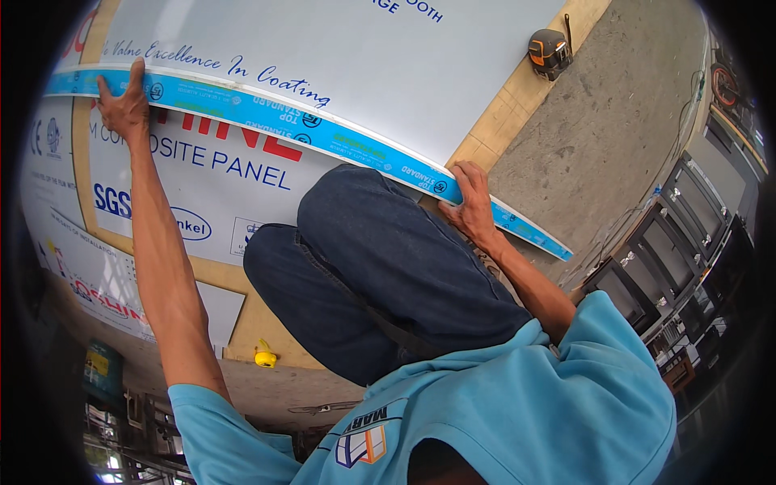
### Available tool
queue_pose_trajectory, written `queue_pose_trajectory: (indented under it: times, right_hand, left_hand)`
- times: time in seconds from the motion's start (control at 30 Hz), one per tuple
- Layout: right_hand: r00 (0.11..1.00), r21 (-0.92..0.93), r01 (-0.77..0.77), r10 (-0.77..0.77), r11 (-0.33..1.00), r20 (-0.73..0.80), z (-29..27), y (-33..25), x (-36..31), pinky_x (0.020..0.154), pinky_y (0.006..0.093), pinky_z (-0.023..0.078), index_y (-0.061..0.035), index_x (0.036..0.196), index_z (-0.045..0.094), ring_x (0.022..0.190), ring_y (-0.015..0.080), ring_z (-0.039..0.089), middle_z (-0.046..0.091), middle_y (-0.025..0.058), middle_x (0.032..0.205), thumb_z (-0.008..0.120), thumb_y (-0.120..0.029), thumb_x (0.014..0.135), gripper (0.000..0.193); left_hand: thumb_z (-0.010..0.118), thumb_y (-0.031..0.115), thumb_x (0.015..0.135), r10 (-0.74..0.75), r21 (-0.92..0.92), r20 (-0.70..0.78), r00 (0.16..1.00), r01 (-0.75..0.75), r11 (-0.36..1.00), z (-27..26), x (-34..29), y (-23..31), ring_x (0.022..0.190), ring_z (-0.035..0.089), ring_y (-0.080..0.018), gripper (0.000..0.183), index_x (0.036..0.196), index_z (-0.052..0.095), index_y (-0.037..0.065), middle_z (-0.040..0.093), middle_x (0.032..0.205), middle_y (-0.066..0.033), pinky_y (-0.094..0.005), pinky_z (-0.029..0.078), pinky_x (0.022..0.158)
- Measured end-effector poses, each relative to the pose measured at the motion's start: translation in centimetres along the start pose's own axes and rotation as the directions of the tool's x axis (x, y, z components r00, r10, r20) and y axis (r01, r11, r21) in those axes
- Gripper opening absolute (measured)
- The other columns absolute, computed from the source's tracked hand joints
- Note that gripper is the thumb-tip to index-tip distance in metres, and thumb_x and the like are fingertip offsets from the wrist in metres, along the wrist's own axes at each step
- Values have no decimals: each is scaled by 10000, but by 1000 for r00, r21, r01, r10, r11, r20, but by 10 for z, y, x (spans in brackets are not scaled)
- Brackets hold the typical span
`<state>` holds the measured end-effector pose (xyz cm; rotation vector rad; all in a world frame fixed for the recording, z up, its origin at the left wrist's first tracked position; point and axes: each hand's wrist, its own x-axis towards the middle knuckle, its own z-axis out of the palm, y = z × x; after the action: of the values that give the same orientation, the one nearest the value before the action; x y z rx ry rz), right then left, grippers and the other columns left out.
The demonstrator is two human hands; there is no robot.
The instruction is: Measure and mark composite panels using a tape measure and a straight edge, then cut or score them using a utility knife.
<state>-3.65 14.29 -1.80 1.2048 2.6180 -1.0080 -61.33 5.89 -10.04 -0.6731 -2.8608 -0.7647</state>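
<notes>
A long, straight strip covered in blue printed film (347,148) lies across the composite panels from far left to the right, its right end jutting past the panel edge. My left hand (125,109) grips it near its left end, thumb and forefinger apart over its far edge. Toward the other end, my right hand (471,206) is closed around the strip beside the panel's corner. Beyond the strip lies a pale grey panel (388,65) with printed lettering. On the near side is a white printed panel (218,153), partly covered by my bent knees.
An orange and black tape measure (550,55) sits at the far right by the wooden board (505,101). A small yellow tape measure (264,353) lies near my left knee. Grey concrete floor (582,145) borders the boards. Dark framed cabinet-like units (667,246) stand at right.
</notes>
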Motion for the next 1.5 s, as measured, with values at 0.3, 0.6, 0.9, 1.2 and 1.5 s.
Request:
queue_pose_trajectory:
  times: [0.3,0.6,0.9,1.2,1.5]
  right_hand:
    - [1000,-15,28,-28,1000,-8,0,2,-1,973,428,401,0,1185,492,1172,366,421,451,158,1221,770,-29,544,699]
    - [1000,-17,26,-26,1000,-6,1,4,-2,977,427,399,-6,1187,493,1182,361,416,449,151,1231,787,-39,539,712]
    - [1000,-80,12,-14,997,-27,-19,-20,19,987,438,365,3,1175,515,1178,348,403,449,162,1230,741,-213,726,548]
    - [914,-72,188,-201,980,-352,34,-126,172,981,484,301,-57,1171,534,1173,356,352,443,171,1199,580,-327,890,392]
    - [953,-225,65,-127,972,-276,77,-180,213,1067,524,148,-156,1228,495,1249,313,264,362,140,1241,475,-458,916,434]
  left_hand:
    - [625,713,599,27,25,-4,1000,-27,999,1,1,-4,1246,402,-434,1071,1365,417,-6,437,1308,-311,-481,294,1048]
    - [615,724,601,0,8,-3,1000,0,1000,0,0,-1,1255,396,-426,1071,1364,420,-2,439,1320,-298,-487,281,1053]
    - [605,733,605,-5,-25,13,1000,5,1000,0,-2,-3,1303,324,-434,1078,1383,396,15,398,1363,-297,-513,225,1072]
    - [628,726,611,1,-97,12,1000,0,995,0,-2,3,1340,241,-450,1086,1389,380,9,385,1375,-296,-535,151,1087]
    - [676,669,613,-89,-58,101,991,95,994,-10,-8,21,1353,176,-460,1106,1409,318,-11,326,1401,-306,-546,127,1084]
